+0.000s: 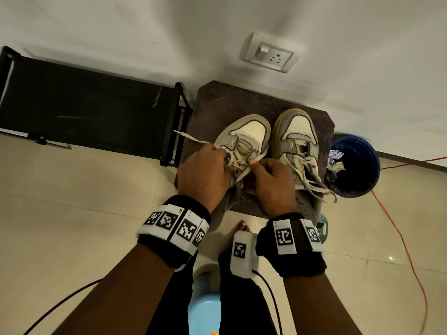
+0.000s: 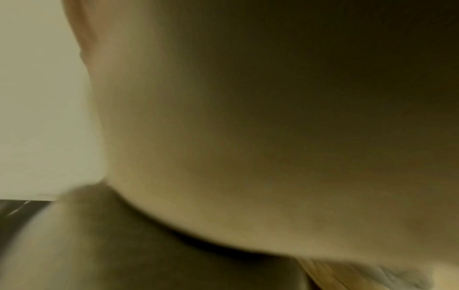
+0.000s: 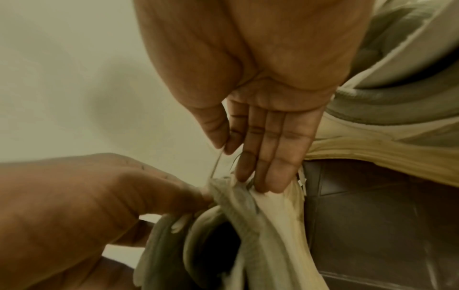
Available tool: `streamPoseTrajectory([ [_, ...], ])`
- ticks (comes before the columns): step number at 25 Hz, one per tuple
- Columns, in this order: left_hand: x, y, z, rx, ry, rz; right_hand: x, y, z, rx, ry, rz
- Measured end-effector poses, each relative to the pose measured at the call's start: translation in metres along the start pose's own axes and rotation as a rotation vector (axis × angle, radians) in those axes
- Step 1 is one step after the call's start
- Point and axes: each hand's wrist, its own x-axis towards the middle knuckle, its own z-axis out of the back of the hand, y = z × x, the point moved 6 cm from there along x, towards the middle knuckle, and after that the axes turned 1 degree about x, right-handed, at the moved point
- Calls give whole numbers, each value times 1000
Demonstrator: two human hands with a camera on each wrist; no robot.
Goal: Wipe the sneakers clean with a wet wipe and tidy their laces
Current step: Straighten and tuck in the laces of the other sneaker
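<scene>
Two worn white-and-grey sneakers stand side by side on a dark brown stool (image 1: 217,100), toes toward the wall. Both hands work at the left sneaker (image 1: 244,136). My left hand (image 1: 215,163) is curled over its loose laces, and one lace end (image 1: 191,137) trails out to the left. My right hand (image 1: 257,165) pinches a lace (image 1: 243,175) between thumb and forefinger. In the right wrist view that pinch (image 3: 227,146) holds a thin lace (image 3: 216,162), and the other fingers (image 3: 273,157) lie straight against the sneaker's collar (image 3: 248,215). The right sneaker (image 1: 296,139) is untouched, its laces hanging loose. The left wrist view is a blur.
A black low rack (image 1: 84,110) stands left of the stool. A blue bucket (image 1: 358,151) holding scraps sits at the right. An orange cable (image 1: 399,233) runs across the tiled floor. A wall socket (image 1: 268,53) is behind. My foot (image 1: 242,226) and a light blue seat (image 1: 205,308) are below.
</scene>
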Motion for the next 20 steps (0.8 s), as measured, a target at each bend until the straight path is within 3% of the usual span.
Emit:
streamPoseTrajectory([
  [4, -6, -7, 8, -13, -67, 34, 3, 11, 9, 50, -31, 70],
  [6, -7, 3, 2, -368, -95, 190, 5, 15, 12, 104, -10, 88],
  [8, -9, 12, -11, -890, -35, 394, 4, 19, 11, 165, 29, 87],
  [10, -9, 13, -10, -1157, -7, 441, 3, 17, 9, 237, 71, 69],
  [13, -7, -3, 17, -1007, -26, 133, 1, 21, 4, 273, 162, 88],
  [16, -4, -29, 36, -588, -6, -258, -8, 41, -3, 261, 370, 234],
  [18, 1, -40, 38, -456, 74, -371, -16, 57, -3, 172, 435, 348],
  [20, 7, -37, 36, -446, 225, -346, -19, 64, 0, 75, 428, 398],
])
